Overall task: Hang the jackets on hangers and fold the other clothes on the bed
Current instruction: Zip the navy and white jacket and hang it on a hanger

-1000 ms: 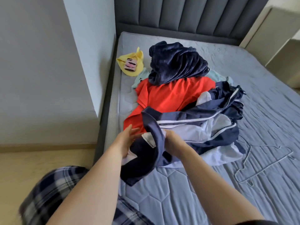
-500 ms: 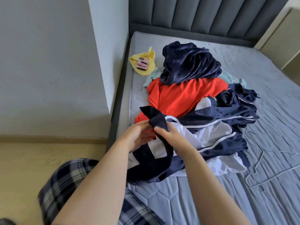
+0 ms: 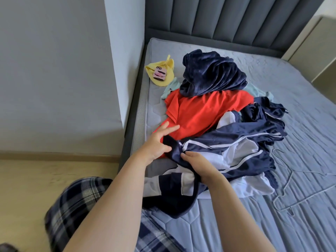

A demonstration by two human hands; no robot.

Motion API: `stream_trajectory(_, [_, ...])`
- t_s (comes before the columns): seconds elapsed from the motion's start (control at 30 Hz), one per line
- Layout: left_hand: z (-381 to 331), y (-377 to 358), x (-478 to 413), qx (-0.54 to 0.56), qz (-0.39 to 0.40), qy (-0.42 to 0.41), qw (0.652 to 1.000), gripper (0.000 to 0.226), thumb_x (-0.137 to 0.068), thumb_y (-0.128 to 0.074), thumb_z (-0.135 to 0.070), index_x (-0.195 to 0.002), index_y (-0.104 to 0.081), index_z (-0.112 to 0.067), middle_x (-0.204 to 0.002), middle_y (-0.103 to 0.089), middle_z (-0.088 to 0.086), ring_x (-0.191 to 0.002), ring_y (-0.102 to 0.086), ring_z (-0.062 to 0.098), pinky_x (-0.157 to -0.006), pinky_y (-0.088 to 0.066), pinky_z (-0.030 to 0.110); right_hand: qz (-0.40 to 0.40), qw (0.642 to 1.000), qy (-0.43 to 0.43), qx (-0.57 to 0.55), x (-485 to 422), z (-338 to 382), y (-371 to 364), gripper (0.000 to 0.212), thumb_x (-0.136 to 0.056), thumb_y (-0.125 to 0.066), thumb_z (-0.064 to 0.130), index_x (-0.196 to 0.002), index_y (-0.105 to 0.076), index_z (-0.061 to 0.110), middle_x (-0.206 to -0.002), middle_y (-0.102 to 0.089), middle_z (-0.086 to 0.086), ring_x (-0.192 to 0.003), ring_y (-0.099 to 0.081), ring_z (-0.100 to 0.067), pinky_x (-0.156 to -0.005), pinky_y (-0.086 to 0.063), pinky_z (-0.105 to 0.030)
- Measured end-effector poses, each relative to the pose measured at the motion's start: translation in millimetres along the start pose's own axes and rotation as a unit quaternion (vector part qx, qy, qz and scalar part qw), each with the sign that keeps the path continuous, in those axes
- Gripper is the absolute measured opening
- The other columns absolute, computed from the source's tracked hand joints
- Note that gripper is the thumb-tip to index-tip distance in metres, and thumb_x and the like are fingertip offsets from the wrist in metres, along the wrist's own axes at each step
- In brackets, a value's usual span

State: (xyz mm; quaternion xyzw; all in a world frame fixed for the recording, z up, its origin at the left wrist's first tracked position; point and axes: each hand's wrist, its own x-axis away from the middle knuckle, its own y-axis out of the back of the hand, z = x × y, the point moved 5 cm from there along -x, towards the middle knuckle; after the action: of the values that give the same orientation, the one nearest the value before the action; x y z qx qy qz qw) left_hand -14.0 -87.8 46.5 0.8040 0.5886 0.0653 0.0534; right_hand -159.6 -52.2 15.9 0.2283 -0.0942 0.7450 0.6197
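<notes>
Head view, one frame. Bed (image 3: pixel 300 99) with grey quilted cover; clothes pile on its left half. Navy-and-white jacket (image 3: pixel 236 142) lies at the near edge of the pile, one part trailing toward 6 o'clock over the mattress edge. Right hand (image 3: pixel 198 164) rests on the jacket, fingers curled into the navy fabric, gripping it. Left hand (image 3: pixel 158 142) sits just beside it at 10 o'clock, hands close but apart; its fingers are straight and splayed over the red garment (image 3: pixel 205 110), thumb against the jacket's dark edge, with no clear grip. Red garment lies at 11 o'clock from the jacket, partly under it. Dark navy fleece (image 3: pixel 209 77) is bunched on top of the red garment at 12 o'clock. Pale mint garment (image 3: pixel 169 89) shows under the pile's far edge. Wire hanger (image 3: pixel 298 180) lies flat on the cover at 4 o'clock from the jacket, just beside it. Yellow cloth (image 3: pixel 163 71) with a phone (image 3: pixel 160 73) on it lies at 10 o'clock from the pile, near the wall. Plaid trousers (image 3: pixel 76 206) are at 7 o'clock.
</notes>
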Motion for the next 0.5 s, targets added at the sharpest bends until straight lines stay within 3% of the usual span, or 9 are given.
stream_trajectory(0.07, [0.5,-7.0,1.3,-0.068,0.054,0.006,0.996,0.08,-0.075,-0.051,0.019,-0.121,-0.055,-0.046,-0.158,-0.016,-0.008,-0.146,-0.006,0.009,-0.118,-0.011,0.033,0.043,0.999,-0.005,0.014,7.8,6.9,-1.2,0.022,-0.099,-0.047,0.014,-0.087,-0.065,0.01,-0.086,-0.066,-0.005,-0.078,-0.06,-0.013,-0.075,-0.047,-0.024])
stream_trajectory(0.13, [8.5,-11.5,1.5,-0.14,0.107,0.029,0.984,0.071,-0.077,-0.055,0.015,-0.118,-0.059,-0.043,-0.158,-0.014,-0.011,-0.147,0.001,0.013,-0.119,-0.003,0.042,0.042,0.999,-0.01,0.005,13.8,14.2,4.6,0.025,-0.098,-0.049,0.024,-0.096,-0.069,0.009,-0.095,-0.07,-0.007,-0.086,-0.065,-0.016,-0.084,-0.048,-0.026])
stream_trajectory(0.23, [19.2,-15.9,1.6,-0.159,0.14,0.052,0.976,0.052,-0.08,-0.067,0.004,-0.117,-0.063,-0.032,-0.153,-0.029,-0.013,-0.143,-0.007,0.01,-0.118,-0.007,0.041,0.036,0.998,0.025,0.037,20.5,26.0,14.9,0.027,-0.093,-0.057,0.036,-0.098,-0.072,0.014,-0.095,-0.074,-0.001,-0.091,-0.068,-0.014,-0.086,-0.051,-0.026])
stream_trajectory(0.3, [18.7,-14.9,0.2,-0.125,0.107,0.038,0.986,0.036,-0.082,-0.067,0.0,-0.103,-0.07,-0.028,-0.124,-0.063,-0.006,-0.128,-0.039,0.013,-0.107,-0.032,0.034,0.048,0.988,0.055,0.137,24.8,32.9,16.4,0.011,-0.084,-0.07,0.031,-0.09,-0.07,0.022,-0.081,-0.072,0.01,-0.077,-0.066,-0.005,-0.072,-0.049,-0.019])
stream_trajectory(0.37, [16.5,-7.4,0.0,-0.091,0.027,0.031,0.995,0.029,-0.084,-0.063,0.0,-0.08,-0.07,-0.028,-0.082,-0.068,-0.005,-0.092,-0.062,0.019,-0.08,-0.049,0.03,0.038,0.962,0.059,0.264,22.7,33.8,18.4,0.02,-0.072,-0.076,0.021,-0.089,-0.065,0.023,-0.075,-0.066,0.01,-0.067,-0.061,-0.005,-0.062,-0.046,-0.019])
stream_trajectory(0.43, [14.0,-0.2,-0.5,-0.104,-0.052,0.027,0.993,0.022,-0.086,-0.06,-0.003,-0.076,-0.067,-0.021,-0.073,-0.063,-0.004,-0.075,-0.06,0.016,-0.069,-0.047,0.027,-0.032,0.912,0.073,0.402,15.8,36.4,22.0,0.018,-0.071,-0.069,0.013,-0.085,-0.058,0.014,-0.077,-0.058,0.001,-0.069,-0.059,-0.018,-0.06,-0.041,-0.026])
stream_trajectory(0.5, [9.1,6.6,-0.9,-0.102,-0.135,0.03,0.985,0.016,-0.089,-0.059,-0.007,-0.09,-0.071,-0.017,-0.083,-0.066,-0.003,-0.079,-0.057,0.011,-0.071,-0.041,0.02,-0.156,0.875,0.07,0.453,12.8,40.1,33.6,0.009,-0.073,-0.056,0.005,-0.074,-0.049,0.012,-0.077,-0.054,-0.006,-0.078,-0.057,-0.031,-0.062,-0.036,-0.029])
